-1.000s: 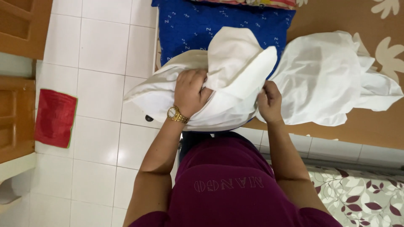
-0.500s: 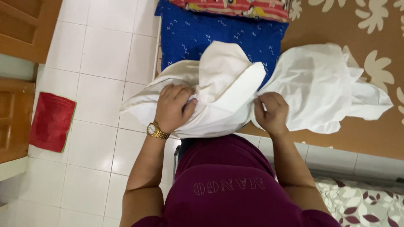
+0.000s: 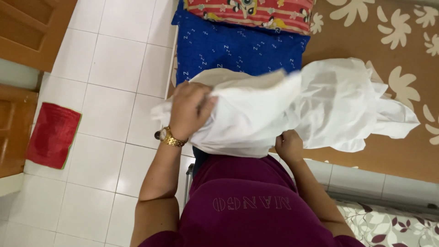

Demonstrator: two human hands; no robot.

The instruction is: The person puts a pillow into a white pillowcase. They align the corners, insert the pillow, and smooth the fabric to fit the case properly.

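A large white cloth [image 3: 292,110] lies bunched across the brown floral bed cover [image 3: 366,27] in front of me. My left hand [image 3: 190,107], with a gold watch on its wrist, grips the cloth's left part from above. My right hand [image 3: 288,146] holds the cloth's lower edge near my waist, fingers curled under the fabric and partly hidden by it. The cloth's right end spreads loose over the bed cover.
A blue pillow [image 3: 228,45] and a red patterned pillow [image 3: 256,11] lie at the head of the bed. White floor tiles [image 3: 105,91] are on the left, with a red mat [image 3: 52,135] and wooden furniture [image 3: 27,32] beside them.
The raised fold of the cloth has come down flatter. My left hand has shifted up and right over the cloth, and my right hand has dropped lower under its edge.
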